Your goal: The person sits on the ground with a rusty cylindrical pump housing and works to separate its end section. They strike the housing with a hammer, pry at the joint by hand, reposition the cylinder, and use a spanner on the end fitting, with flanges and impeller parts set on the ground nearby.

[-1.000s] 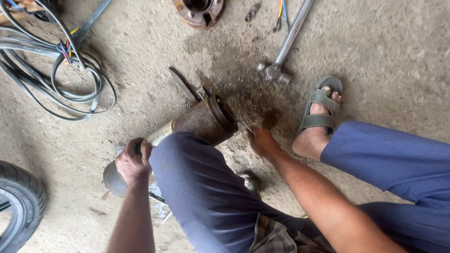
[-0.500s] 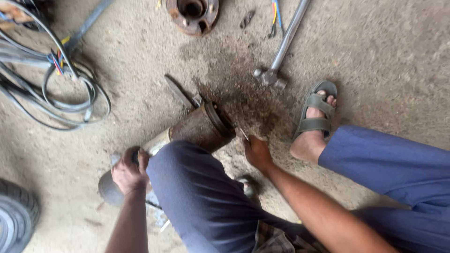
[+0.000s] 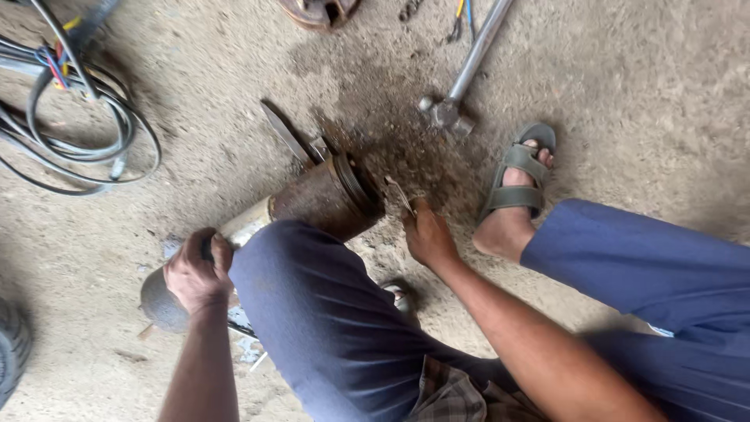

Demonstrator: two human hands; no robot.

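The left hand (image 3: 197,270) is clenched around the near, grey end of a long metal cylinder (image 3: 312,199) that lies on the concrete floor (image 3: 641,94), its fingers wrapped over the top of the tube. The cylinder runs away from that hand and passes behind the person's left knee (image 3: 312,297), clad in blue trousers, to a rusty brown section with a ringed collar at its far end. The right hand (image 3: 426,234) rests at that collar end, its fingers closed on a small flat metal tool (image 3: 398,194) whose tip points up toward the cylinder's rim; how firmly it grips cannot be told. Just right of this hand stands the person's sandalled foot (image 3: 519,184) on a dark stained patch of floor. Beyond the cylinder lie a thin flat blade (image 3: 285,133) and, farther right, a hammer (image 3: 461,78) with a long metal handle. At far left coils a bundle of cables (image 3: 86,117), and a rusty round hub (image 3: 316,9) sits at the top edge.
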